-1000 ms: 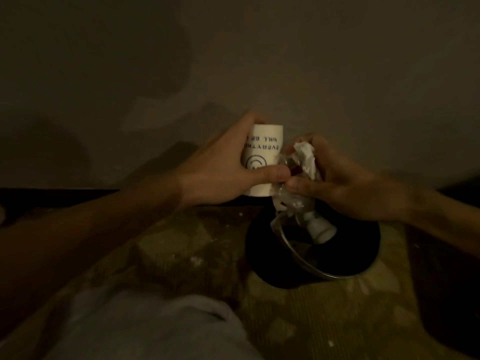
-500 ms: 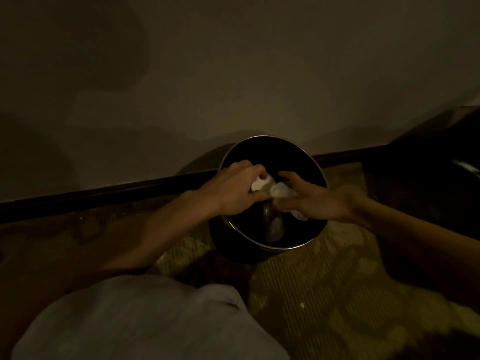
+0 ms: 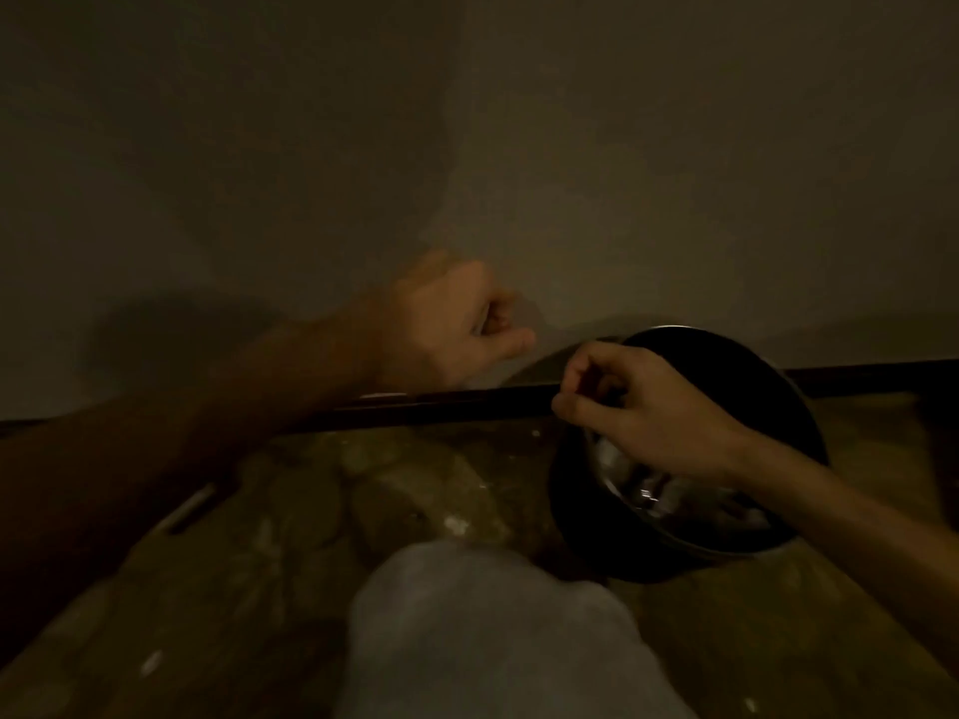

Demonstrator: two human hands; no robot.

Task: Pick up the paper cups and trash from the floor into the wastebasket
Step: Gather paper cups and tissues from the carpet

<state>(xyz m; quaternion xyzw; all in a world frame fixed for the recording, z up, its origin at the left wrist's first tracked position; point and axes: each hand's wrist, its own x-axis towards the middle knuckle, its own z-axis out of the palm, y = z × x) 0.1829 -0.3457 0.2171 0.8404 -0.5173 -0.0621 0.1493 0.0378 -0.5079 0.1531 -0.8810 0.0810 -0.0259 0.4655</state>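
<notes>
Black wastebasket [image 3: 778, 407], round, with a bright metal rim, was recorded standing on the patterned carpet [image 3: 363, 485] against the dark baseboard [image 3: 441, 407], at the right of the view.

Contents: pale crumpled trash [image 3: 669, 498] was seen low inside the basket. No separate paper cup could be made out there (the light was very poor), and none was seen on the floor.

Left hand [image 3: 456, 329]: blurred, raised in front of the wall [image 3: 519, 147], well apart from the basket, fingers curled into a fist; nothing was seen in it.

Right hand [image 3: 638, 407]: held over the near-left part of the basket's mouth, fingers curled in toward the thumb; nothing was seen in it either.

Also noted: a grey-clad knee [image 3: 493, 640] at the bottom centre.

Progress, as judged: the main load was taken to be deposited, both hands being without a load. Small pale flecks [image 3: 456, 524] and a pale strip [image 3: 192, 505] were noted on the carpet; whether these were litter or marks could not be told. If litter, they were what was left to be gathered.
</notes>
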